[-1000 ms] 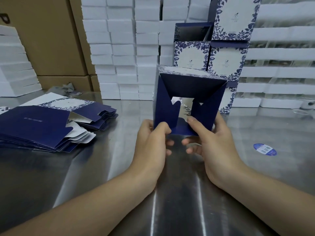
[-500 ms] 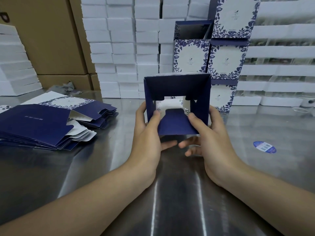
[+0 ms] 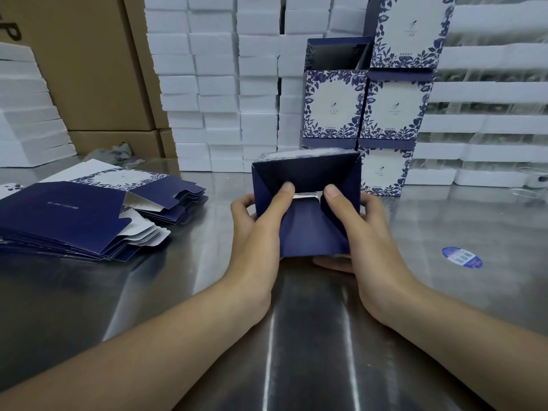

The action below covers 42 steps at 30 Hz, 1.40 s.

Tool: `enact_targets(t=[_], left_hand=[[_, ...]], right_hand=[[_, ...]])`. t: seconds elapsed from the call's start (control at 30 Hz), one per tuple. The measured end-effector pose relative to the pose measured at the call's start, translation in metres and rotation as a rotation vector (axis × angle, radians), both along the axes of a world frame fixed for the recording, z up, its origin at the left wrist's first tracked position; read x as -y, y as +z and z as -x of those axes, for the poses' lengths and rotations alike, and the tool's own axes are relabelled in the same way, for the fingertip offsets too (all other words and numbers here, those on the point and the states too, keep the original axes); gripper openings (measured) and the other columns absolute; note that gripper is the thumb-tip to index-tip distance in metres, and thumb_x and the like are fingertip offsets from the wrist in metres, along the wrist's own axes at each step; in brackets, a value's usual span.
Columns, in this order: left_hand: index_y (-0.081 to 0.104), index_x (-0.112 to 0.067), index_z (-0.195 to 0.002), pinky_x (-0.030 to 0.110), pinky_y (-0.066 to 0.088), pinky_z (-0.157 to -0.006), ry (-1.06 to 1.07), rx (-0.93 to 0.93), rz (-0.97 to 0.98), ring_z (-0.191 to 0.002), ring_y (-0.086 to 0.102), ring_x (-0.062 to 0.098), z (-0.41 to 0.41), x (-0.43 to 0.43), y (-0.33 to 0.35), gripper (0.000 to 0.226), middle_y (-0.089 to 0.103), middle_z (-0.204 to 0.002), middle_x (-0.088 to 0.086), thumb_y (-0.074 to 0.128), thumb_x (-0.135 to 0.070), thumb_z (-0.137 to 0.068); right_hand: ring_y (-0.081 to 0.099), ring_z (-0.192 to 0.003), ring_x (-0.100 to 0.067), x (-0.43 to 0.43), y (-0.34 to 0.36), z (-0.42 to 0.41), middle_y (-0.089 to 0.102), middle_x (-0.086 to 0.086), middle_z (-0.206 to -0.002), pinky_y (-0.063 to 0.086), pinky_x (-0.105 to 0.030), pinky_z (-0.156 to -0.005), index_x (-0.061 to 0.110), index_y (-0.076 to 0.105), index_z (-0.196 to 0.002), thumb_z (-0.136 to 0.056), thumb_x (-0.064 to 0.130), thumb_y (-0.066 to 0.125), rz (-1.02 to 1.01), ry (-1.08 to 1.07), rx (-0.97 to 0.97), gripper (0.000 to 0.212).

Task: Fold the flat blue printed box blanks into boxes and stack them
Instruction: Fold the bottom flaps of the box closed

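A half-folded dark blue box point(image 3: 307, 176) is held above the steel table point(image 3: 178, 292) in front of me, its bottom flaps facing me. My left hand point(image 3: 258, 229) grips its left side with the thumb pressing a side flap inward. My right hand point(image 3: 358, 229) grips the right side, thumb on the other flap. A narrow silvery gap shows between the flaps. A pile of flat blue printed blanks point(image 3: 77, 218) lies on the table at the left. Finished boxes point(image 3: 367, 105) with white fronts and blue leaf borders are stacked behind.
White foam blocks point(image 3: 219, 84) form a wall at the back, with brown cartons point(image 3: 89, 60) at the left. More white blocks point(image 3: 26, 111) lean at the far left. A round blue sticker point(image 3: 462, 257) lies on the table at the right.
The box has been lowered and turned toward me. The side flaps have been pushed inward over the bottom flap, nearly closing the opening. Both thumbs now press on the flaps.
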<state>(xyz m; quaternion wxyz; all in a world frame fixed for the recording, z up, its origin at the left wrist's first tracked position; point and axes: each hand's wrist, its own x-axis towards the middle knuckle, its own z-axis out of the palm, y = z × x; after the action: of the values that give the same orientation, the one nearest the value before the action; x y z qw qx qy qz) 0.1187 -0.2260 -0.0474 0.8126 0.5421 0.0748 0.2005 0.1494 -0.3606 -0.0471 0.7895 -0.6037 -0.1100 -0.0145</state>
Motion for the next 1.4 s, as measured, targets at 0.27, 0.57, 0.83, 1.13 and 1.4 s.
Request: enact_targets(t=[0.27,0.57,0.83,1.13,1.4], left_hand=[[0.059,-0.038,-0.126,0.051,0.059,-0.099,-0.025,-0.020,-0.030,-0.103,0.078,0.014,0.002,0.002,0.001,0.065,0.080,-0.109,-0.010,0.085,-0.064,-0.072],[0.064,-0.037,-0.121,0.046,0.058,-0.101,0.021,-0.029,-0.040,-0.105,0.076,0.009,0.007,0.003,0.006,0.058,0.079,-0.110,-0.014,0.081,-0.068,-0.075],[0.062,-0.031,-0.118,0.040,0.064,-0.090,0.090,-0.044,-0.116,-0.094,0.078,0.008,0.003,0.002,0.003,0.039,0.079,-0.102,-0.011,0.066,-0.062,-0.096],[0.070,-0.030,-0.125,0.053,0.059,-0.101,-0.039,-0.005,-0.128,-0.106,0.077,0.022,0.006,0.000,0.002,0.036,0.080,-0.112,-0.001,0.076,-0.035,-0.089],[0.076,-0.023,-0.115,0.057,0.055,-0.106,-0.051,-0.017,-0.093,-0.105,0.077,0.026,0.002,-0.001,0.000,0.027,0.081,-0.108,0.004,0.067,-0.031,-0.092]], right_hand=[[0.073,-0.097,-0.002,0.001,0.003,0.001,0.070,0.008,-0.116,0.060,-0.045,-0.095,0.032,0.060,-0.117,-0.073,0.073,0.074,0.065,-0.100,0.011,0.062],[0.074,-0.104,-0.009,0.002,0.002,0.000,0.071,0.005,-0.117,0.062,-0.053,-0.091,0.034,0.059,-0.111,-0.075,0.073,0.075,0.059,-0.089,-0.007,0.056],[0.072,-0.108,-0.016,0.000,0.001,-0.003,0.069,0.001,-0.119,0.067,-0.051,-0.072,0.033,0.060,-0.110,-0.088,0.064,0.073,0.057,-0.104,-0.042,0.040],[0.076,-0.095,-0.004,0.002,-0.001,-0.001,0.067,0.010,-0.124,0.067,-0.045,-0.072,0.036,0.057,-0.119,-0.080,0.058,0.082,0.071,-0.036,0.014,0.051],[0.075,-0.095,-0.002,0.003,-0.006,-0.006,0.065,0.013,-0.126,0.067,-0.043,-0.070,0.038,0.055,-0.122,-0.082,0.044,0.074,0.058,-0.015,0.049,0.045]])
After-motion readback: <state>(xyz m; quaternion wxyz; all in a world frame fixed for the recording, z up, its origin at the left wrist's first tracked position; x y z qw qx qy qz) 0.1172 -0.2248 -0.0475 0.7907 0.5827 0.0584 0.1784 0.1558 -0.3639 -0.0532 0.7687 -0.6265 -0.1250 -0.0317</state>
